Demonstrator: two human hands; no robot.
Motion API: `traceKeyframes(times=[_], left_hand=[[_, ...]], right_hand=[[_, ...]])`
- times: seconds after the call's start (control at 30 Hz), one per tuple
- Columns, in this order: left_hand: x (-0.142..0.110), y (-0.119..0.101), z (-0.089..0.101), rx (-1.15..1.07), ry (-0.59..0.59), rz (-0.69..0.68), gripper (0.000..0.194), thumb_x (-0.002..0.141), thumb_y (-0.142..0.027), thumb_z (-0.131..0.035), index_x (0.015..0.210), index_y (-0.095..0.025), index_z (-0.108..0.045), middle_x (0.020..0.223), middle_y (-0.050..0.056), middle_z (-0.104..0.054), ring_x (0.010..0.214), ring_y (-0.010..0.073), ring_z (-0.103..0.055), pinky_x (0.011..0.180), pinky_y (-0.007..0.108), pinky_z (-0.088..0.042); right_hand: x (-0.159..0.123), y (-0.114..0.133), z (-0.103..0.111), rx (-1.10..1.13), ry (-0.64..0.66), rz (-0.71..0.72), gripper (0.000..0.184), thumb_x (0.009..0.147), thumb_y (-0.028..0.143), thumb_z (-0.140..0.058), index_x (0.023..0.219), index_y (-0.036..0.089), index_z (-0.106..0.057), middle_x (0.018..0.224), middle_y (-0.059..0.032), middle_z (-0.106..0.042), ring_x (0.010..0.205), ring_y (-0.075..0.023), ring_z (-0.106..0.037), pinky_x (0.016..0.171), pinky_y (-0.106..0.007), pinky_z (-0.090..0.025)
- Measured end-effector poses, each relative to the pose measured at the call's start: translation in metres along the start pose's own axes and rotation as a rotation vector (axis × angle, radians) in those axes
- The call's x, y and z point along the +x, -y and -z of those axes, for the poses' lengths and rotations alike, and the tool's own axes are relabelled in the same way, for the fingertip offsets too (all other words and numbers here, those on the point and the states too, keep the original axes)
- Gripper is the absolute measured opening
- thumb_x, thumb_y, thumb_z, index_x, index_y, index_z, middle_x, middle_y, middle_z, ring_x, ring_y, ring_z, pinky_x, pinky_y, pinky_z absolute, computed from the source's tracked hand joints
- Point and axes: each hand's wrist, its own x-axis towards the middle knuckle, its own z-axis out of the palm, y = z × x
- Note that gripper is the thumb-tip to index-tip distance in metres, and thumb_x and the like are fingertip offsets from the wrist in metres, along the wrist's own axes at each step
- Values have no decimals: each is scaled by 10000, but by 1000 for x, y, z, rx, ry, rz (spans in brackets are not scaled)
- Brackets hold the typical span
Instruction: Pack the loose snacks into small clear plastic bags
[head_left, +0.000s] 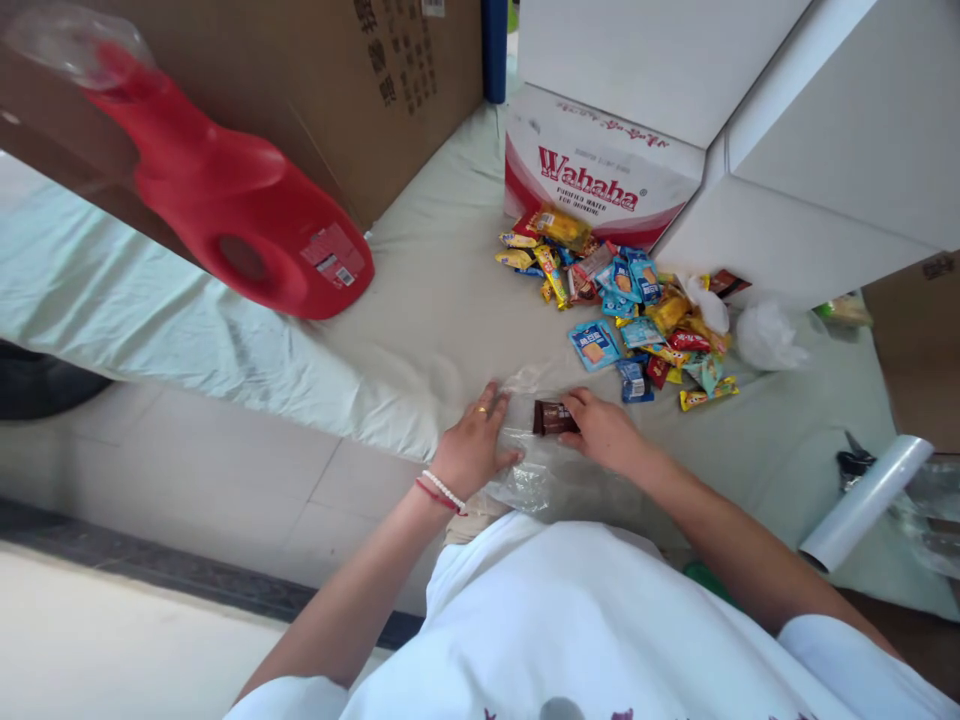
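Observation:
My right hand (606, 432) grips a small dark brown snack packet (551, 418) by its right end. The packet is over a sheet of clear plastic film (529, 470) at the near edge of the cloth. On the left side of that film, my left hand (471, 445) lies with its fingers apart, a ring on one finger and bracelets at the wrist. Just beyond the hands is a loose pile of wrapped snacks (634, 280) in blue, yellow and red. A blue biscuit packet (594, 345) sits at its near side.
A red jug (255, 210) stands at the left by a large cardboard box (315, 90). Behind the snacks is a Wahaha carton (592, 165) under white boxes (660, 50). At right lie a crumpled white bag (769, 335), a film roll (866, 505) and a black-handled tool (855, 462).

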Motion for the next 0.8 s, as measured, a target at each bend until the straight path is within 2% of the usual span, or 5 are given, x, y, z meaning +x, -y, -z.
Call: traceKeyframes(times=[0.27, 0.4, 0.57, 0.73, 0.8], left_hand=[[-5, -5, -5, 88, -300, 102, 717, 911, -433, -672, 1517, -119, -452, 1626, 252, -377, 1406, 399, -501, 1042, 487, -530], [-11, 9, -11, 182, -427, -254, 569, 958, -191, -580, 1492, -373, -505, 1586, 104, -495, 1413, 321, -511, 1163, 550, -403], [-10, 37, -5, 73, -224, -624, 537, 890, -98, -576, 1353, -365, -624, 1429, 36, -653, 1446, 256, -484, 1284, 584, -181], [-15, 54, 13, -64, 118, -683, 639, 774, -190, -636, 1403, -288, -591, 1583, 97, -502, 1511, 310, -388, 1282, 637, -83], [-14, 52, 17, -98, 148, -641, 447, 830, -253, -627, 1271, -310, -675, 1554, 74, -539, 1501, 306, -401, 1278, 635, -68]], right_hand=[[0, 9, -1, -131, -30, 20, 397, 958, 378, -646, 1278, 148, -599, 1227, -169, -643, 1056, -291, -671, 845, -342, -534], [-12, -7, -7, -14, -87, 80, 532, 953, 356, -659, 1426, 148, -530, 1432, -193, -541, 1158, -317, -641, 931, -414, -551], [-74, -41, -32, 273, -131, 353, 658, 957, 468, -658, 1530, 211, -467, 1567, -158, -432, 1424, -287, -431, 1160, -463, -431], [-118, -61, -63, 335, -93, 312, 270, 1008, 349, -583, 1214, 253, -729, 1412, -122, -603, 1294, -269, -529, 1089, -499, -468], [-114, -61, -60, 453, -85, 267, 265, 1038, 321, -502, 1064, 251, -756, 1246, -106, -693, 1156, -237, -612, 1018, -455, -511]])
